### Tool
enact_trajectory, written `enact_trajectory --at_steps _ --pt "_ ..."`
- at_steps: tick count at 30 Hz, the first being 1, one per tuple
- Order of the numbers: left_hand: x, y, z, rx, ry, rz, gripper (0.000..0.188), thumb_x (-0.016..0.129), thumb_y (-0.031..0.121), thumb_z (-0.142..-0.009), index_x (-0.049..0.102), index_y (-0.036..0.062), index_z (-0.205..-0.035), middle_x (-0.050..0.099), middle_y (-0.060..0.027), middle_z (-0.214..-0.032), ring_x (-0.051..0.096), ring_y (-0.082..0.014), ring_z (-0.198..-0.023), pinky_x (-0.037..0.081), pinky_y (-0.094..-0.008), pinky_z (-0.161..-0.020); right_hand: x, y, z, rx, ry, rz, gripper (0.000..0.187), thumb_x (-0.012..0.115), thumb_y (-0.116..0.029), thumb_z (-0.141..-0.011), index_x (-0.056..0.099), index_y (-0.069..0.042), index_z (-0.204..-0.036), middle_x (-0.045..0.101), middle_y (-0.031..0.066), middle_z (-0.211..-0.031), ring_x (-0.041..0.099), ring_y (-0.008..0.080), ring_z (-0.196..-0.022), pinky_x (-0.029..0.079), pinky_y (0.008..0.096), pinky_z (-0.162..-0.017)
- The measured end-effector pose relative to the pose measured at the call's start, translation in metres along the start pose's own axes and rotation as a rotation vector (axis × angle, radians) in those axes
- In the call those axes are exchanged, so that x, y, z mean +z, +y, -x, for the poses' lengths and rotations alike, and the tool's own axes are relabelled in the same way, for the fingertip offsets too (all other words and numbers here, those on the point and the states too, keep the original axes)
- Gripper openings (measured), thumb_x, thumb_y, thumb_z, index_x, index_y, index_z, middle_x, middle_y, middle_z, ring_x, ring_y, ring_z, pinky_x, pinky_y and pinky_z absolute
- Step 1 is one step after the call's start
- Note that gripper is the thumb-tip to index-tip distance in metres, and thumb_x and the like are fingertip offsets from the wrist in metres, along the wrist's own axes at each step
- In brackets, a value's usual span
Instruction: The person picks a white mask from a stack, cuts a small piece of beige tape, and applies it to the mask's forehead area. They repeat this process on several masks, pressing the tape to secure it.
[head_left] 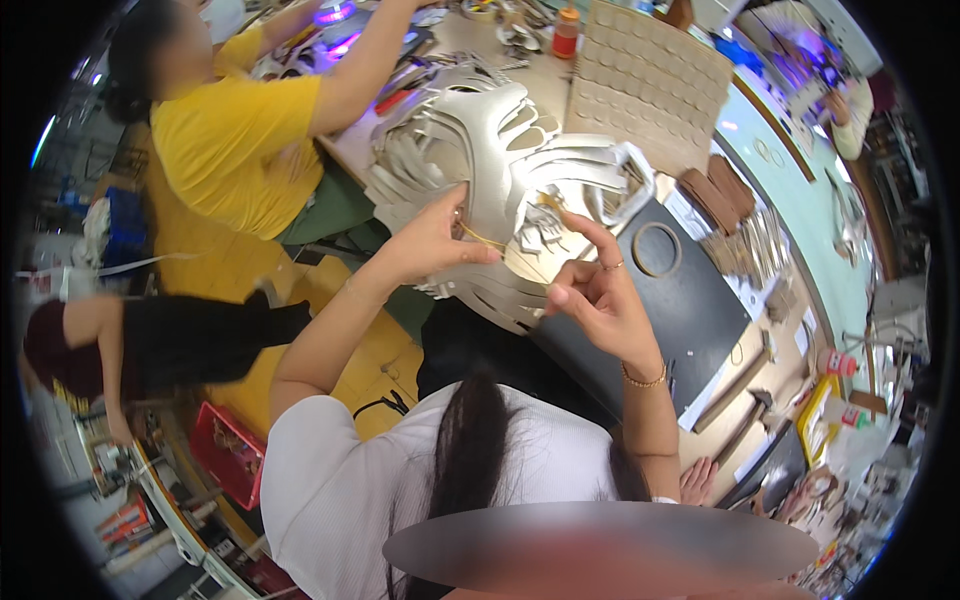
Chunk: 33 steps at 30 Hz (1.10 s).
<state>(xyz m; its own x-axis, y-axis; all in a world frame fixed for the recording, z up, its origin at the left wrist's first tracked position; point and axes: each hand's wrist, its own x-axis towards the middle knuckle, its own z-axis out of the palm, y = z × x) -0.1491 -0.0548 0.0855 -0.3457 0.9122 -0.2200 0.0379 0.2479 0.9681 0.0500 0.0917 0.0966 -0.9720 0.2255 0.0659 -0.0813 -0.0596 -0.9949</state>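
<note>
Silvery-white cut leather-like pieces (488, 130) lie in a layered, fanned pile on the table in front of me. Over the pile's near part is my left hand (435, 238), with a thin yellow strand (480, 238) running between its fingers and thumb tip. My right hand (598, 300) hovers to the right, index finger raised and bent, thumb drawn in toward the other fingers. Whatever those fingers pinch is too fine to make out. Between the hands lie small crumpled whitish scraps (540, 235) on the pale pieces.
A dark mat (690, 310) with a tape roll (656, 250) lies to the right. Beyond are a beige sheet of round shapes (650, 80), brown bundles (715, 195) and an orange-red bottle (566, 33). A yellow-shirted co-worker (235, 145) works at the left; a red crate (228, 452) stands on the floor.
</note>
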Motion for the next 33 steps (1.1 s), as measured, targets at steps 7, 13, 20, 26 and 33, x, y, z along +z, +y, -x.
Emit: enact_trajectory --at_steps 7,13,20,26,33 --pt "0.039 0.032 0.012 0.273 0.071 -0.998 0.054 0.063 0.006 -0.075 0.049 0.0069 -0.127 0.063 -0.0144 -0.088 0.060 -0.0369 -0.078 0.047 -0.0468 -0.070 -0.024 -0.060 -0.030 -0.391 -0.161 0.003 0.067 0.049 -0.033 -0.097 0.006 -0.029 -0.147 0.042 0.0322 -0.134 0.066 0.0192 -0.058 0.050 0.0224 -0.040" --pt "0.042 0.049 0.023 0.432 0.133 -1.336 0.048 0.052 0.005 -0.079 0.055 0.0142 -0.126 0.059 -0.0077 -0.081 0.059 -0.0233 -0.078 0.041 -0.0356 -0.070 -0.047 -0.092 -0.037 -0.379 -0.248 0.015 0.061 0.034 -0.039 -0.100 -0.001 -0.024 -0.149 0.037 0.0369 -0.134 0.065 0.0178 -0.049 0.048 0.0200 -0.034" --pt "0.024 0.040 0.025 0.535 0.317 -1.266 0.040 0.059 0.004 -0.074 0.058 0.0093 -0.114 0.059 -0.0098 -0.085 0.057 -0.0270 -0.083 0.040 -0.0357 -0.072 -0.091 -0.064 -0.032 -0.259 -0.019 -0.511 0.053 0.024 -0.047 -0.101 0.008 -0.025 -0.147 0.039 0.0319 -0.136 0.065 0.0183 -0.051 0.042 0.0159 -0.030" --pt "0.021 0.017 0.030 -0.020 0.033 -0.102 0.035 0.078 0.011 -0.075 0.060 -0.0006 -0.103 0.065 -0.0054 -0.098 0.061 -0.0140 -0.096 0.047 -0.0289 -0.082 -0.086 0.010 -0.004 -0.011 0.284 -0.756 0.050 0.026 -0.046 -0.102 0.021 -0.021 -0.145 0.046 0.0310 -0.129 0.039 0.0036 -0.035 0.025 0.0120 -0.026" --pt "0.024 0.028 0.016 0.010 0.005 0.570 0.063 0.080 0.004 -0.067 0.048 0.0021 -0.121 0.061 -0.0112 -0.109 0.061 -0.0197 -0.100 0.046 -0.0331 -0.091 -0.057 0.039 0.029 0.086 0.450 -0.227 0.047 0.049 -0.026 -0.099 0.033 -0.009 -0.140 0.065 0.0116 -0.091 0.037 0.0008 -0.043 0.030 0.0148 -0.038"
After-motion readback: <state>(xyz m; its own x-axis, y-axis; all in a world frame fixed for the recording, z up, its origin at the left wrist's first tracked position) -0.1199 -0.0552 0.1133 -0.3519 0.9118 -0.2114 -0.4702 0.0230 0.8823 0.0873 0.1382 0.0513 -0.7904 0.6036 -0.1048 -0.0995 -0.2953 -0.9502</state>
